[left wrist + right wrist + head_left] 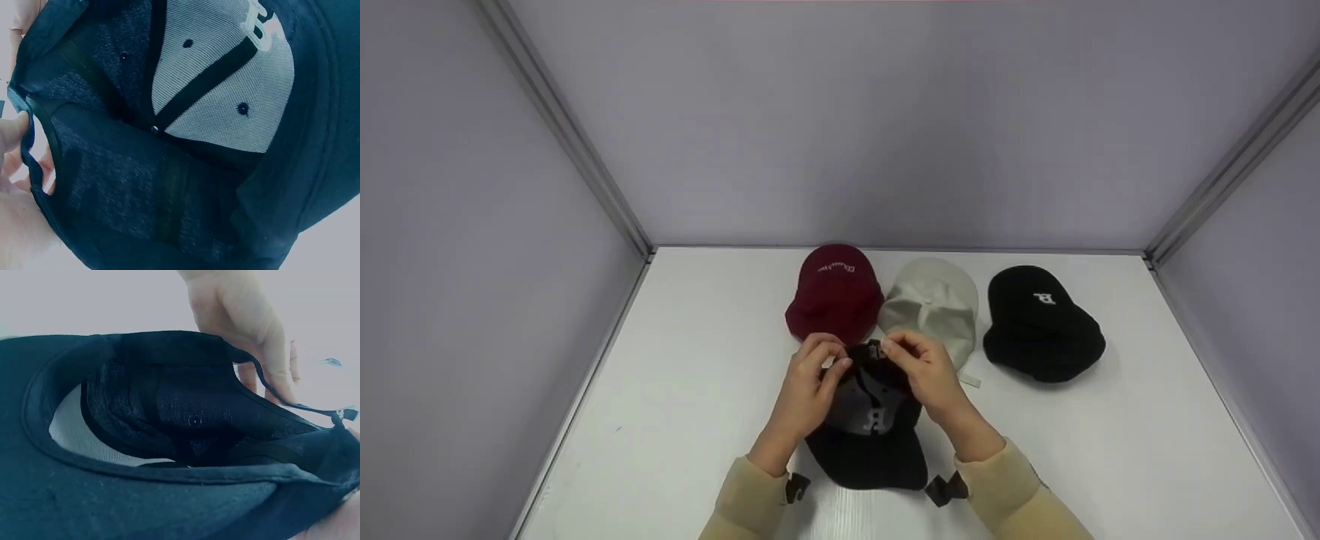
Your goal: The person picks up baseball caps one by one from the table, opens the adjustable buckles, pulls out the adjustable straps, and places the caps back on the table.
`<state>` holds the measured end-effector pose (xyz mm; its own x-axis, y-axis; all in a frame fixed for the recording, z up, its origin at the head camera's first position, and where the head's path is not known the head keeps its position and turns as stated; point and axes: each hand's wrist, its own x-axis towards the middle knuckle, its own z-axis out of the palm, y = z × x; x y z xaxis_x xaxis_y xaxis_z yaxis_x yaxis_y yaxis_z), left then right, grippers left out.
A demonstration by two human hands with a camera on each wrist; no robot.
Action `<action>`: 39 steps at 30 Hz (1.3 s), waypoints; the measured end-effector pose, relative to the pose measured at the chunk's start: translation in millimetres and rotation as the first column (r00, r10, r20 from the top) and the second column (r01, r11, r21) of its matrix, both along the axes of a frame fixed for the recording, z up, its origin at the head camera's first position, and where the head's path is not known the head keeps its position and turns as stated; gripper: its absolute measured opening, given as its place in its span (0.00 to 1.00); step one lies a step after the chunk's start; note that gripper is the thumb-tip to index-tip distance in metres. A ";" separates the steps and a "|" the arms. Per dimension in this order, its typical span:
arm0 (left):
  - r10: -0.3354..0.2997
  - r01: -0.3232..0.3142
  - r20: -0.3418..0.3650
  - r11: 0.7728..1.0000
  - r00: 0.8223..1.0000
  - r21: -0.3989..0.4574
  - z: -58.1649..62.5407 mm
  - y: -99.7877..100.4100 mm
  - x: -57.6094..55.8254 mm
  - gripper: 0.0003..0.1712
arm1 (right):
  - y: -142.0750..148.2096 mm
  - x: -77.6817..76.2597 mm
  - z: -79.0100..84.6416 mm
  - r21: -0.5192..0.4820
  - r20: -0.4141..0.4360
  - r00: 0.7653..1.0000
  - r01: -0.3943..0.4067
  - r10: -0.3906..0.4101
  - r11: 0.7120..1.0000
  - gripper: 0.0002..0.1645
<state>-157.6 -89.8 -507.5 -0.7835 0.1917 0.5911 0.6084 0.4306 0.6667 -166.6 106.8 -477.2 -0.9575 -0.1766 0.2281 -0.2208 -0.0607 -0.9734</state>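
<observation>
A black baseball cap (pixel 870 461) lies upside down on the table, brim towards me. Its hollow inside shows, with a pale mesh-like front panel and the back of a white letter. At the cap's back edge, my left hand (pixel 802 390) pinches the narrow adjusting strap (pixel 261 377) between thumb and fingers. On the other side of the back opening, my right hand (pixel 934 379) pinches the cap's edge by the small buckle (pixel 340 414). In the right wrist view only part of the right hand shows at the lower right corner.
Behind the hands stand a dark red cap (pixel 836 296) and a cream cap (pixel 934 296), side by side. A second black cap (pixel 1039 330) with a white letter sits further right. Grey panels (pixel 840 127) enclose the white table (pixel 675 375) at the back and sides.
</observation>
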 end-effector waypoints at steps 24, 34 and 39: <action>-0.059 0.060 -0.010 0.992 0.998 0.111 -4.8 -14.5 1.7 0.03 | 7.7 -5.6 2.0 -0.176 0.033 0.998 -0.053 0.059 0.983 0.08; -0.088 0.081 0.141 0.995 0.986 0.055 -12.8 -27.6 5.6 0.08 | 7.6 -9.6 4.0 -0.172 0.047 0.998 -0.035 0.043 0.984 0.08; -0.073 0.103 0.285 0.990 0.956 -0.092 -25.0 -34.8 9.8 0.25 | 7.6 -11.4 3.5 -0.174 0.047 0.998 -0.030 0.039 0.984 0.08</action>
<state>-147.8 -124.6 -532.6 -0.8917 0.3167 0.3233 0.4425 0.4602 0.7697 -178.0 114.3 -473.7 -0.9625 -0.1717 0.2099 -0.1667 -0.2356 -0.9574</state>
